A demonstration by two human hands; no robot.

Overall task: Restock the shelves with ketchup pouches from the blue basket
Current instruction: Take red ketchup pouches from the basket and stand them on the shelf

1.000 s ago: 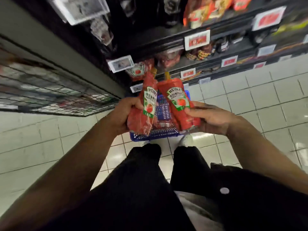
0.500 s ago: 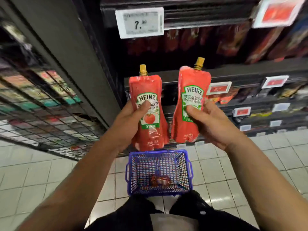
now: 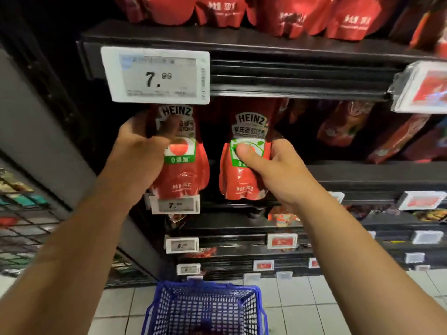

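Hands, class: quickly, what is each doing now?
Left hand: grips left ketchup pouch.
Right hand: grips right ketchup pouch.

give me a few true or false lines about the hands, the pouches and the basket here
1. Each hand holds one Heinz ketchup pouch. True: left hand grips the left pouch, right hand the right pouch.
2. The price tag above reads 9.50. False: it reads 7.99.
3. The blue basket sits on a shelf. False: it is low, over the floor tiles.
4. The pouches are upside down. False: their logos read upright.
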